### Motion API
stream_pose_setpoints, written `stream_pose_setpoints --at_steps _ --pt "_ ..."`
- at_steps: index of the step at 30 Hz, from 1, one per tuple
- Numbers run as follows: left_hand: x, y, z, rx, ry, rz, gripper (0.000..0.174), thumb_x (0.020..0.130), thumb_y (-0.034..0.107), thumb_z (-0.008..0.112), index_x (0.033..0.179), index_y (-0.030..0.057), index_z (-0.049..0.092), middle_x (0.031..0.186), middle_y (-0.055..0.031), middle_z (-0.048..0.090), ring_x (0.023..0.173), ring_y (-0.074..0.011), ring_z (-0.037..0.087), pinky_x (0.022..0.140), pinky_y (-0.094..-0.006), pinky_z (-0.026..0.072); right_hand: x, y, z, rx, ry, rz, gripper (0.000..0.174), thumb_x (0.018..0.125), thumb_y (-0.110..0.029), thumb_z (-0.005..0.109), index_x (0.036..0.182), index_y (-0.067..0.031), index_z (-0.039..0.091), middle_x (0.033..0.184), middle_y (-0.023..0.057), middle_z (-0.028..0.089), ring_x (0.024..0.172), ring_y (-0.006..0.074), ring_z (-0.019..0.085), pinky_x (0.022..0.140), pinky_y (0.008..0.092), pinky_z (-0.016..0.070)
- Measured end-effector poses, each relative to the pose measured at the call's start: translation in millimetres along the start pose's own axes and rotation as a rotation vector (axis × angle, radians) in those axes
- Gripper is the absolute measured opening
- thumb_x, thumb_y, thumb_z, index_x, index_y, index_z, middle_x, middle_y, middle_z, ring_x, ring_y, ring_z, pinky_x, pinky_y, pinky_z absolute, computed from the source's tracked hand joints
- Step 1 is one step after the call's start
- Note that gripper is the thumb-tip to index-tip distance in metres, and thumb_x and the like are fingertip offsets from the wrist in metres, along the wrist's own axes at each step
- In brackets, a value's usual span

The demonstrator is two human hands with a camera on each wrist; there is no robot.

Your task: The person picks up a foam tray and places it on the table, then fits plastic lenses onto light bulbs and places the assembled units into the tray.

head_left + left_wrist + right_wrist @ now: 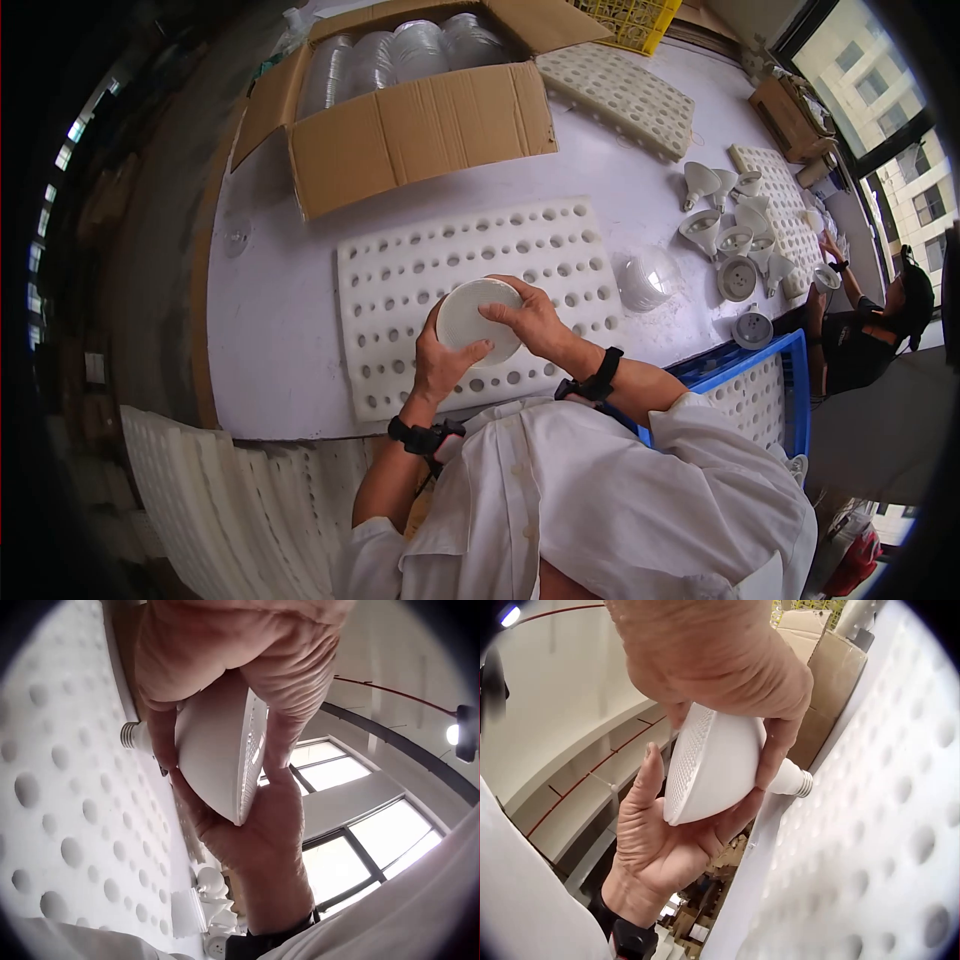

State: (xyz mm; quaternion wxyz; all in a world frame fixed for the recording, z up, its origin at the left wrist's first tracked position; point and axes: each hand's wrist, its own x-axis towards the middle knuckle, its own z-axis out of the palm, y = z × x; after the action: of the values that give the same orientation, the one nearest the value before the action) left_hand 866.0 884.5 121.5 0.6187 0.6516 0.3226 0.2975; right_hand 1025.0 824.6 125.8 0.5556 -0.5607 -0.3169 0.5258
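Note:
Both hands grip a white reflector bulb (462, 322) over the foam tray, its round lens face turned up towards the head. The left hand (440, 360) holds one side, thumb on the front rim. From the other side the right hand (538, 322) curls round it, its thumb lying over the lens. In the right wrist view the bulb (724, 769) shows a dimpled lens and a metal screw base pointing towards the foam. The left wrist view shows the smooth white housing (214, 754) between the palms. Below is the white foam tray (390, 290) with rows of round holes.
A clear dome cover (648, 278) lies right of the tray. Several white bulbs (735, 240) cluster further right. An open cardboard box (420, 125) holds stacked clear covers. More foam trays (620, 90) lie behind. A blue crate (795, 385) stands by the right arm; another person (865, 330) works beyond.

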Motion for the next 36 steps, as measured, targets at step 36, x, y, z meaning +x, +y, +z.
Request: stream_pose_setpoints --at_steps 36 --pt "4 -23 -3 -0.102 -0.087 -0.035 0.069 0.067 0.008 0.073 0.127 -0.0019 0.040 0.115 -0.0138 0.056 0.105 -0.0213 0.057 0.090 -0.0339 0.0470 -2 3 -4 0.004 -0.028 0.061 0.043 0.085 -0.017 0.064 0.123 -0.0020 0.052 0.105 0.0111 0.062 0.095 0.0183 0.059 0.082 0.0319 0.0497"
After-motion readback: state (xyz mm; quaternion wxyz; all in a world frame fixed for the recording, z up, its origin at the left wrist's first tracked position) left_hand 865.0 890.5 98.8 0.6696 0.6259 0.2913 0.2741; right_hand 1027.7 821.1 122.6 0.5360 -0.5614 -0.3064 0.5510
